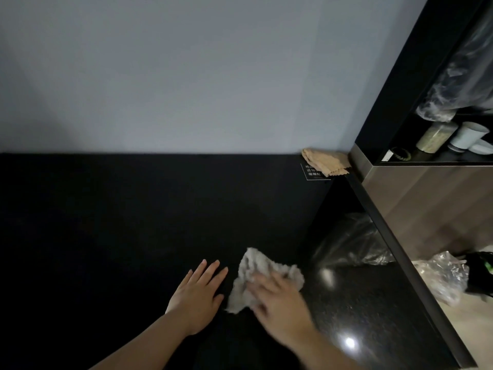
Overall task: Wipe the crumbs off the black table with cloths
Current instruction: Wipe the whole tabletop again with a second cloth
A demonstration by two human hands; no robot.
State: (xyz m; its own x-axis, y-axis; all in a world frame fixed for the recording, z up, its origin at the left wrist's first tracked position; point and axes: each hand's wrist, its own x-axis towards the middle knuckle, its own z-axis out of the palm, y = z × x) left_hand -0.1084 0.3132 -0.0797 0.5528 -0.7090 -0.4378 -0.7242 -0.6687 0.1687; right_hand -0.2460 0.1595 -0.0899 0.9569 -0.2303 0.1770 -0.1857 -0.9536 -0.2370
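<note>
On the black table [133, 236] — grey cloth [256, 265] near, tan cloth [326, 161] far.

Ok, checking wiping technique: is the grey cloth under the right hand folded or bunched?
Bunched up: the grey cloth shows crumpled, uneven ridges.

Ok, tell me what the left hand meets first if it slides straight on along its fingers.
Likely nothing on the glossy black table: the left hand passes left of the crumpled grey cloth and reaches the pale grey wall, though depth is unclear.
</note>
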